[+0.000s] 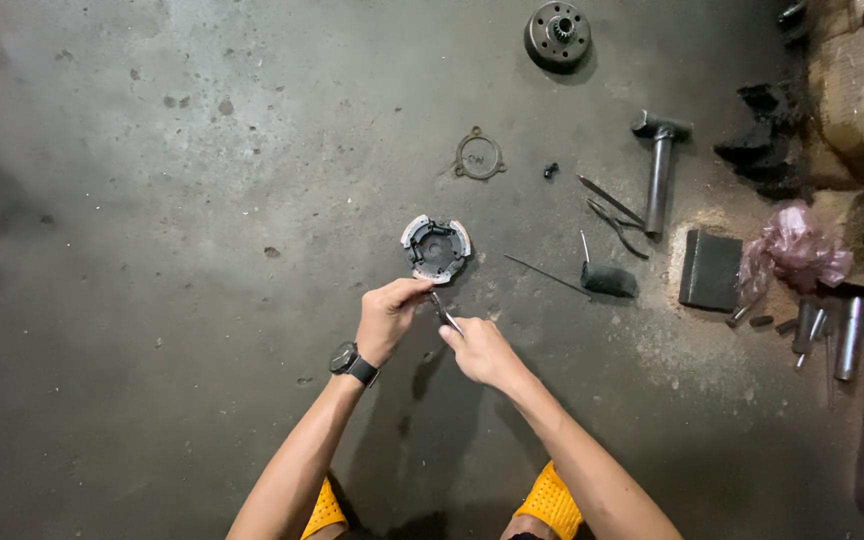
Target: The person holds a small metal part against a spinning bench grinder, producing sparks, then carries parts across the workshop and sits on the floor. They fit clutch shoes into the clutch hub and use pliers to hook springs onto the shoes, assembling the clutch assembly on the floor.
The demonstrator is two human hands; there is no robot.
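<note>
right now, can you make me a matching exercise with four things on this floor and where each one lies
Things:
1. clutch
2. hammer
3. flat ring
4. pink bag

Places:
A. far right, beside the dark block
B. just above the hands
C. above the clutch, left of a small bolt
D. right of the ring, head away from the person

Pairs: 1-B, 2-D, 3-C, 4-A
</note>
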